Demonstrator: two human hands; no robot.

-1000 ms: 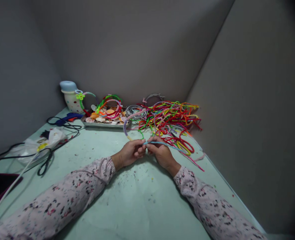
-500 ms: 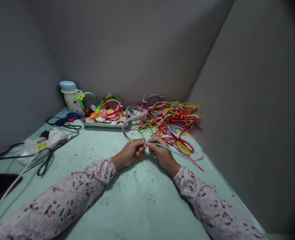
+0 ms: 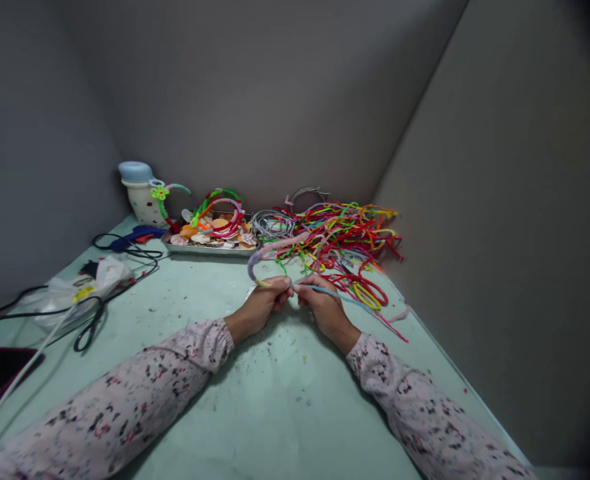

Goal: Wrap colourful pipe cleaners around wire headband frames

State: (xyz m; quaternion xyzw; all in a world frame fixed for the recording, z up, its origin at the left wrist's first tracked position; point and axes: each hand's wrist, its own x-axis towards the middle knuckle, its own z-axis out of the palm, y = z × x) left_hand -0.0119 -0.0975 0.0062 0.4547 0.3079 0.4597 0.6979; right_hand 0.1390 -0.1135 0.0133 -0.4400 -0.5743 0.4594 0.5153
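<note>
My left hand is closed on the yellow end of a fuzzy headband, wrapped in purple, pink and yellow, which curves up and away over the table. My right hand pinches a light blue pipe cleaner, its loose length trailing off to the right. Thumb to thumb, the two hands nearly meet where the blue strand reaches the headband's end. The fingertips hide the exact join.
Behind my hands lies a heap of colourful pipe cleaners. A metal tray of seashells holds wrapped hoops, beside coiled wire. Further left are a blue-lidded bottle, a blue glue gun, black cable and a plastic bag.
The headband has turned in my left hand, its far pink part swinging lower and to the right. Both hands stay in nearly the same place.
</note>
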